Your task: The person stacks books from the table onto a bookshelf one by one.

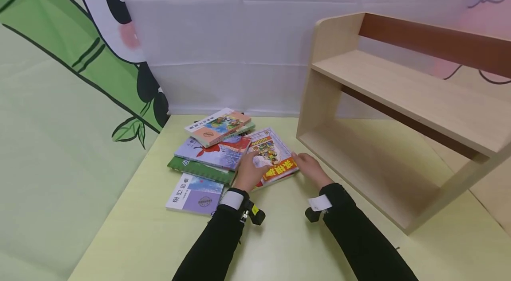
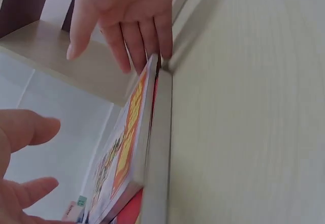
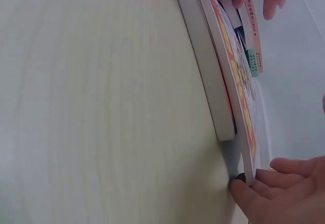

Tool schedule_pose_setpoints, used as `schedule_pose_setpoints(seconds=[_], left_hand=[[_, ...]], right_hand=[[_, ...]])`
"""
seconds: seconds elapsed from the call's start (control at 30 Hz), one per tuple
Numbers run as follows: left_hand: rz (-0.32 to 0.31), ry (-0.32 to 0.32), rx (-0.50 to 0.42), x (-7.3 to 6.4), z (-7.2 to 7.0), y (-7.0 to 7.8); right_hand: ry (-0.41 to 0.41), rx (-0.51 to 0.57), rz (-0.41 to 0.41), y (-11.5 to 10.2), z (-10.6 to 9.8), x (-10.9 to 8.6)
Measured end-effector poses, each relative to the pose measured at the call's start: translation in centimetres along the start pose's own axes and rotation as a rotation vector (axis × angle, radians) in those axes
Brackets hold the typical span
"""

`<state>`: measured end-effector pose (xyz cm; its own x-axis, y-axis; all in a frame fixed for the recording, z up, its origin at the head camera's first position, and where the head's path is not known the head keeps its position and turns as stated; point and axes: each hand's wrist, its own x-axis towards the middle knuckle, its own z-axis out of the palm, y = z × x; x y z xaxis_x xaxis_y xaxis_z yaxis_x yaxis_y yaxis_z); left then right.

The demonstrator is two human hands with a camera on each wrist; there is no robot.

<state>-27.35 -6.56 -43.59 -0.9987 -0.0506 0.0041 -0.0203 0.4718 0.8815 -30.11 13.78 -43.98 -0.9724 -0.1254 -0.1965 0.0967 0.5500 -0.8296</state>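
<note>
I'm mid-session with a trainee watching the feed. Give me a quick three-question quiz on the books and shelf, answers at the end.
1. Multiple choice: which lies uppermost at the far end of the book pile? A) green book; B) orange-and-white book; C) purple-and-white book.
2. True or false: in the head view, the wooden shelf stands to the right of the pile.
3. Short answer: what lies directly beneath the yellow-titled book, between the left hand and the right hand?

Key: 1. B. 2. True. 3. Another, thicker book.
</note>
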Motion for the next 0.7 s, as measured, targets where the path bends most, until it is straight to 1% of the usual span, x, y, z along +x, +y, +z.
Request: schedule_pose_setpoints(seconds=[0.1, 0.2, 0.3, 0.37, 0.43, 0.5, 0.6, 0.7], left_hand=[[-0.100, 0.024, -0.151, -0.2, 0.5, 0.4], [-0.188, 0.079, -0.343, -0.4, 0.9, 0.9], [-0.239, 0.146, -0.546, -0.5, 0.9, 1.0], [-0.266, 0.180, -0.645, -0.7, 0.8, 0.9], [-0.279, 0.201, -0.707, -0.8, 0.6, 0.7], [-0.284, 0.215, -0.741, -1.0, 0.6, 0.5], [-0.289, 0.230, -0.766, -1.3, 0.6, 0.2], [-0.289, 0.238, -0.765, -1.5, 0.6, -0.1]], right_hand=[[0.041, 0.001, 0.031, -0.2, 0.4, 0.0], [0.122, 0.042, 0.056, -0.3, 0.6, 0.0], [0.215, 0.120, 0.046, -0.1, 0.8, 0.0], [0.247, 0.181, 0.037, 0.2, 0.9, 0.0], [0.226, 0.267, 0.043, 0.4, 1.0, 0.0], [0.171, 0.351, 0.068, 0.5, 1.0, 0.1], [0.040, 0.438, 0.104, 0.7, 1.2, 0.0], [-0.083, 0.476, 0.133, 0.6, 1.5, -0.4]])
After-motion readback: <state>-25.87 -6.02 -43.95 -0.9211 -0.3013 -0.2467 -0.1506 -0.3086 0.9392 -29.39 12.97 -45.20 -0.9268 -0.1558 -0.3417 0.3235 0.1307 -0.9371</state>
